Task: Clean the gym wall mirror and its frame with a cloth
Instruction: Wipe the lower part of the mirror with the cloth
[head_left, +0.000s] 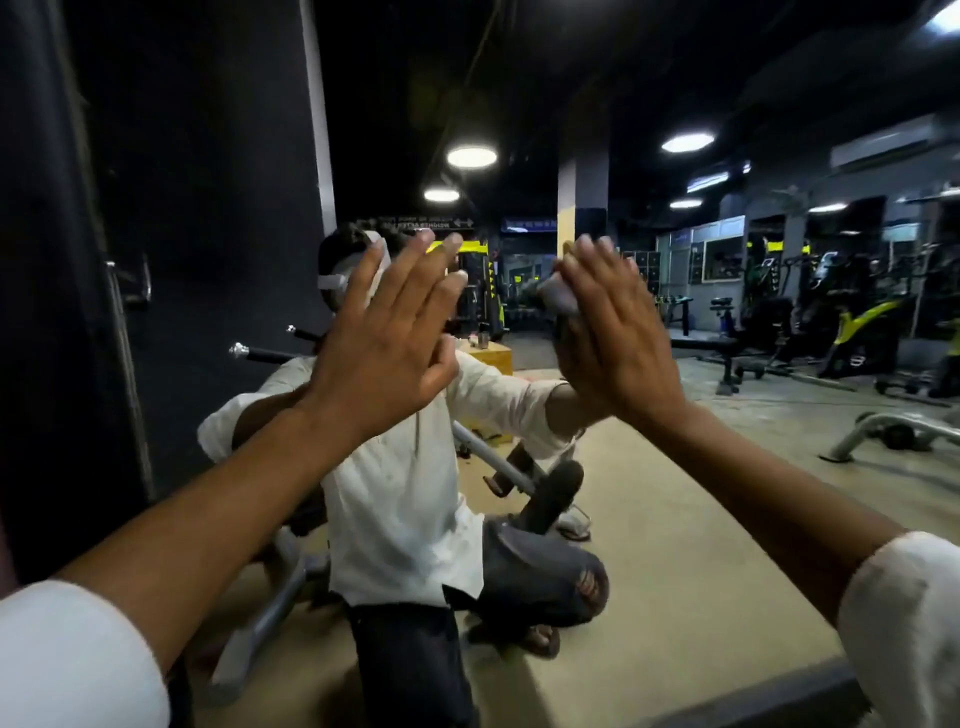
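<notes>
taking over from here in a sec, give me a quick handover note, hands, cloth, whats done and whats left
Left hand: open, fingers straight, raised flat toward the large wall mirror, holding nothing.
Right hand: fingers straight, apparently pressing a pale grey cloth to the glass; only a corner of it shows past the fingers.
Frame: pale upright strip at the mirror's left, dark bottom edge; neither hand is on it.
Done: cannot tell how much glass has been wiped.
Left: probably wiping the rest of the glass, then the frame.
</notes>
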